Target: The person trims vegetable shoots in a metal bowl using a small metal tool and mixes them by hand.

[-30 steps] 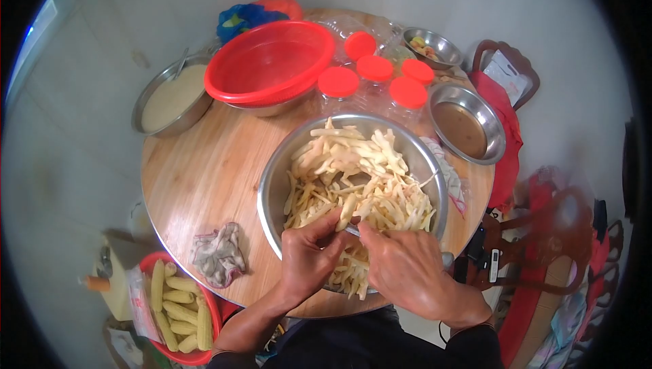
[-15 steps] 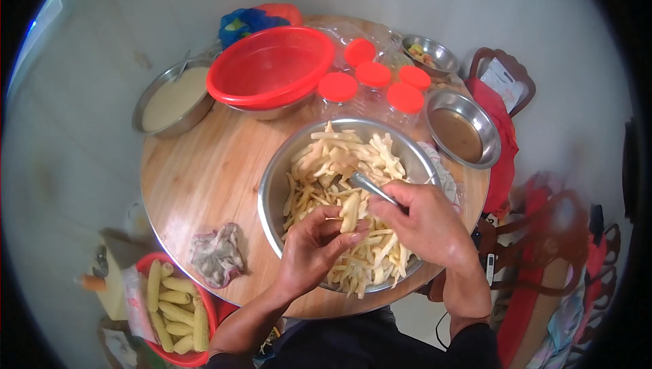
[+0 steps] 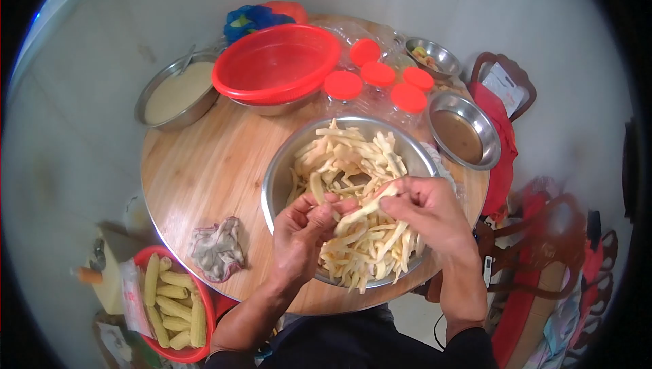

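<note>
A wide steel bowl (image 3: 277,172), heaped with pale yellow vegetable strips (image 3: 370,257), sits near the front of the round wooden table. Above the heap, my left hand (image 3: 302,236) is closed on a pale strip (image 3: 317,188) that sticks up past the fingers. My right hand (image 3: 435,216) pinches the upper end of a longer pale strip (image 3: 358,217), which slants down to the left hand's fingertips. I cannot make out the exact vegetable. The metal-handled tool does not show clearly.
Behind the bowl stand a red basin (image 3: 272,87) and several jars with red lids (image 3: 343,85). Steel bowls hold cream-coloured liquid (image 3: 178,94) and brown liquid (image 3: 456,136). A crumpled cloth (image 3: 217,250) lies at left. Corn cobs (image 3: 174,308) fill a red tub below the table edge.
My right hand has gone from gripping a metal-handled tool to pinching a long strip. The hands have drawn apart, the left shifting slightly left.
</note>
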{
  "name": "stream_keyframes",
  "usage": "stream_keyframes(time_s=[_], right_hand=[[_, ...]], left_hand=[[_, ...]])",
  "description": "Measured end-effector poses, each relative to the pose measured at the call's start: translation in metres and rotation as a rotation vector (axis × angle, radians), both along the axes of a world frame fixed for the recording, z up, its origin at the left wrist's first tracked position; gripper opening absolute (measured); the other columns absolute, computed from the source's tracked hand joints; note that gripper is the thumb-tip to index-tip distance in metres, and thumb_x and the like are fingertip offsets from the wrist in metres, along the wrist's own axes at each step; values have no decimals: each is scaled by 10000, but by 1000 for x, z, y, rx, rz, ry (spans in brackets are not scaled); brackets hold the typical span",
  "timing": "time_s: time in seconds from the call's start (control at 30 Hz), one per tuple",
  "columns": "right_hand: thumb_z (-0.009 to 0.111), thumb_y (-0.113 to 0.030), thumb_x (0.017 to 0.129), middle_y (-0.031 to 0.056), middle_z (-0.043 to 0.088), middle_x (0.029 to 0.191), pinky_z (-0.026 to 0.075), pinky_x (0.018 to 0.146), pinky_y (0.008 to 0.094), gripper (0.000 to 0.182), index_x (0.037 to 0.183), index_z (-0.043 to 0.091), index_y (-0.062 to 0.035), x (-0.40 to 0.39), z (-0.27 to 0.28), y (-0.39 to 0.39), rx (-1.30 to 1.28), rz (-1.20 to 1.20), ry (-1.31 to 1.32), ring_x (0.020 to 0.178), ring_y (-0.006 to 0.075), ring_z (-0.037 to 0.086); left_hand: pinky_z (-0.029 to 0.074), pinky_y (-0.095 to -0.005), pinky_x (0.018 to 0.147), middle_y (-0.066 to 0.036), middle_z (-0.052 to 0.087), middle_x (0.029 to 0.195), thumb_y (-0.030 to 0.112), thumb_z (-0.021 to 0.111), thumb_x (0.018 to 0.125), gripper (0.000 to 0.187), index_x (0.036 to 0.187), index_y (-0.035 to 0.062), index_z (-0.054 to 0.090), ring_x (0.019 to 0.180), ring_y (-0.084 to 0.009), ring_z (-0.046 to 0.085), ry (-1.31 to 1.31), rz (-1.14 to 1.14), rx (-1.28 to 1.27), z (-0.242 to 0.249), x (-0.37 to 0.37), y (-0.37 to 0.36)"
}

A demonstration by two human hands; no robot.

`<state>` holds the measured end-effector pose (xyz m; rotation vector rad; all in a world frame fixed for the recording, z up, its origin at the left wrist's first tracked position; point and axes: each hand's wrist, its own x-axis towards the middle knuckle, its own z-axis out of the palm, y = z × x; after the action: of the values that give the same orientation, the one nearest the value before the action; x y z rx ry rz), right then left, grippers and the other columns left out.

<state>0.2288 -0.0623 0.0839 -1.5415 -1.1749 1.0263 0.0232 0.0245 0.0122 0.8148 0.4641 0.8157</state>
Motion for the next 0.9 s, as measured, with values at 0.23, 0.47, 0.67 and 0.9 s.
stream_keyframes(time_s=[0.23,0.47,0.67,0.9], right_hand=[[731,-159,933,-80,565,713,251,507,192,238,1053,733,46,6,20,-8,-19,-60,200,550,-10,375],[720,-213,958,-69,609,762,381,585,202,236,946,717,23,6,9,9,-101,159,173,683,-8,492],[651,-191,996,55,668,779,442,609,311,216,1069,688,9,1,-20,16,81,160,-132,671,114,608],[565,-78,977,249,688,912,531,693,453,269,1229,650,-39,-30,10,-20,175,-16,-691,837,415,686]], left_hand=[[585,-432,999,-250,643,1279,145,590,1041,222,1196,-13,568,1152,-331,685,-37,-16,-80,12,-10,15],[588,-402,985,-257,628,1313,168,716,974,276,1138,-8,580,1114,-312,707,43,-423,-17,20,-12,13],[587,-382,976,-241,700,1186,120,698,981,319,1217,-70,601,1077,-297,720,226,-442,-33,27,-7,9],[575,-333,970,-203,704,1191,70,655,1000,353,1296,-105,572,1116,-252,705,84,-232,-146,7,-2,6]])
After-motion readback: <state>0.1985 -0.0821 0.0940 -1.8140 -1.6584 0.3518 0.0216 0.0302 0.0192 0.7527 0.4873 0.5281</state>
